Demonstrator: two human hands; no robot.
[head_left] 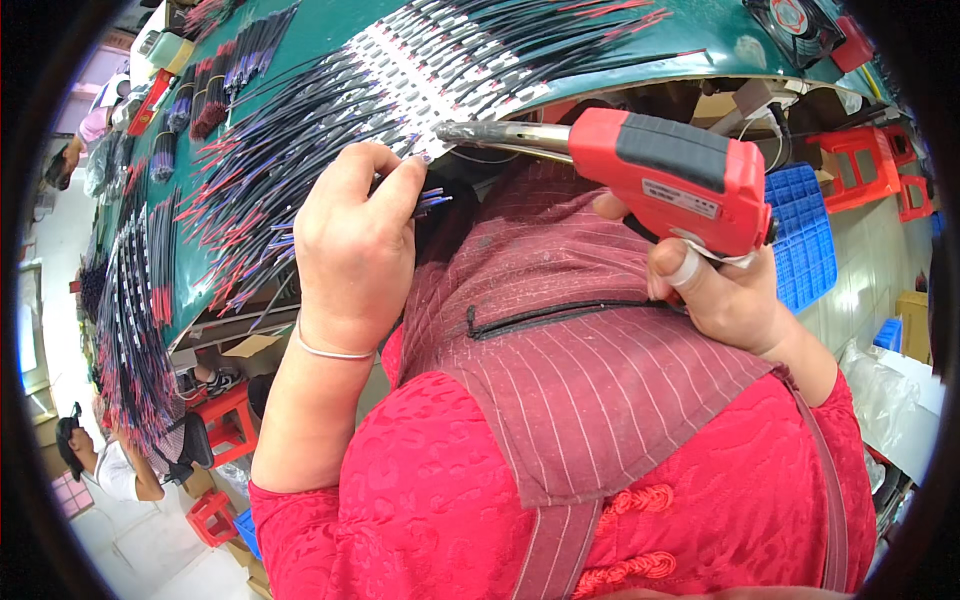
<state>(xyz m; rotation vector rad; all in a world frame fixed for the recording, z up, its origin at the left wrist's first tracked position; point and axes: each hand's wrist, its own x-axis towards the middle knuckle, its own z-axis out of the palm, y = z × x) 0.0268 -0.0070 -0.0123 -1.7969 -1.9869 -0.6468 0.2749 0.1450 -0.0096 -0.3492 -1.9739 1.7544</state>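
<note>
The left hand (355, 240) shows only its back, so its fingertips are hidden; the fingers curl together, pinching a small bundle of thin wires (432, 200) whose blue ends poke out just off the near edge of the green table (330, 30). The right hand (720, 290) is wrapped around the grip of a red soldering gun (665, 175), its grey metal tip touching the table's near edge. Rows of wires (300, 130) cover the table. A blue crate (805, 235) sits partly behind the gun, its contents unseen.
</note>
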